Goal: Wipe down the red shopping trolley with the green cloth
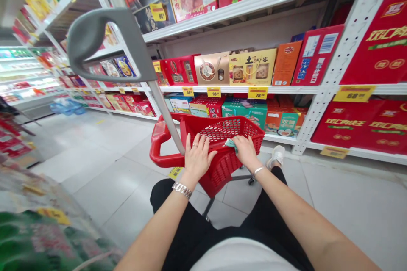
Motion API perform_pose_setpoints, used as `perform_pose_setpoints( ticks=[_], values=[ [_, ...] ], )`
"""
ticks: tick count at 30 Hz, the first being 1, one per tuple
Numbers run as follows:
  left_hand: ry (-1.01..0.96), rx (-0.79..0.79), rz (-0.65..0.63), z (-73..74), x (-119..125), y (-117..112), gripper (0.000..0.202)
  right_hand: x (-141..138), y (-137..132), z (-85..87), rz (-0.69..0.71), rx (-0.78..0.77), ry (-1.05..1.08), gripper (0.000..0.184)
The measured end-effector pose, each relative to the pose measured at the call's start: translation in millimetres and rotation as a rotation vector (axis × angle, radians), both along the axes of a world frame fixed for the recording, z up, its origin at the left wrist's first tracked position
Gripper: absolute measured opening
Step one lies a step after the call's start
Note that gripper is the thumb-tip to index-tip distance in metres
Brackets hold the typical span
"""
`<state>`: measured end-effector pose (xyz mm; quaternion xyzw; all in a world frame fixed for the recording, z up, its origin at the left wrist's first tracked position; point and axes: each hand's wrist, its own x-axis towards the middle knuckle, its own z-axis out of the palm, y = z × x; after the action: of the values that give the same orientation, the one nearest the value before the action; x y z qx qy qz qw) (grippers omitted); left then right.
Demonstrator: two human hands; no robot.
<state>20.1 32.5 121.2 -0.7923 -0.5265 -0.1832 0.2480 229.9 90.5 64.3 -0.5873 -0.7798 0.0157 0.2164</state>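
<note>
A red plastic shopping basket (229, 129) on a wheeled frame stands in front of my knees. My left hand (197, 156) lies flat on its near rim, fingers spread, a silver watch on the wrist. My right hand (244, 150) is closed on a small teal cloth (230, 143) and presses it against the basket's rim. The basket's grey pull handle (104, 42) rises on a metal pole toward the upper left. My legs are in black trousers, one pale shoe (276, 155) beside the basket.
White store shelves (280, 89) run along the right and back, stacked with red, yellow and green gift boxes and yellow price tags. A tiled floor aisle (95, 156) stretches left toward a lit refrigerated case (22, 72). Blurred packaged goods sit at the lower left.
</note>
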Motion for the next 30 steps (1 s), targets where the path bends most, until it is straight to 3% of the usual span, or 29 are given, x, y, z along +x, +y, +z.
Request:
perform_pose_setpoints(
  ticks=[3, 9, 15, 19, 22, 30],
  values=[
    [0.068, -0.036, 0.199, -7.7, -2, 12, 0.064, -3, -6, -10.0, -0.032, 0.048, 0.024, 0.055],
    [0.163, -0.07, 0.171, -9.7, -21, 13, 0.061, -9, -12, -16.4, -0.021, 0.081, 0.106, 0.061],
    [0.159, -0.116, 0.224, -2.9, -27, 22, 0.059, -58, -13, -2.9, 0.226, 0.134, 0.221, 0.066],
    [0.111, -0.134, 0.215, -1.2, -30, 20, 0.049, -72, -11, -3.8, 0.256, 0.15, 0.198, 0.064],
    [0.085, -0.119, 0.177, -2.5, -32, 16, 0.043, -53, -7, -1.9, 0.218, 0.089, 0.12, 0.061],
    [-0.03, -0.049, 0.061, -8.0, -35, 5, 0.039, 31, 15, 8.6, -0.045, -0.066, -0.046, 0.048]
  ],
)
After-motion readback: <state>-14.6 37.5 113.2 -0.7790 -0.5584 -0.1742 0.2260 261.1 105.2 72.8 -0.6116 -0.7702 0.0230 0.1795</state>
